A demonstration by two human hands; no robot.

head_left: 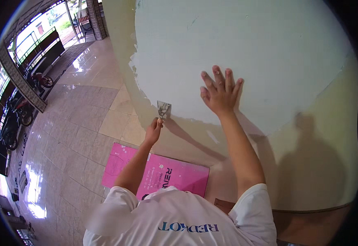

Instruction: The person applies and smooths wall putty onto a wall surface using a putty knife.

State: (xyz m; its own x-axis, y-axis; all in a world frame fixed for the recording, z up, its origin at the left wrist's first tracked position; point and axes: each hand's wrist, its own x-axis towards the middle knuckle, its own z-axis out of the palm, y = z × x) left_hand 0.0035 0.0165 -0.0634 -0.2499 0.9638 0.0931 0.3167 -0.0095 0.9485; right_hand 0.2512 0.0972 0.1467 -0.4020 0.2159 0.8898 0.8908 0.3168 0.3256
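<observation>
My left hand [154,132] is closed around the handle of a putty knife [163,108]. Its flat, smeared metal blade points upward, at the lower left border of a white coated patch [244,45] on the wall. Whether the blade's edge touches the surface I cannot tell. Higher up and to the right, my right hand [223,92] lies with fingers spread on the white patch, holding nothing. The patch has a ragged edge, and beige-yellow wall [195,141] shows around it.
Below my left forearm, a pink cardboard box [187,174] is by the foot of the wall. Glossy beige tiles [80,135] cover the floor at left. Farther off are a patterned pillar [21,82] and parked motorcycles [13,123]. My shadow [314,164] falls on the wall.
</observation>
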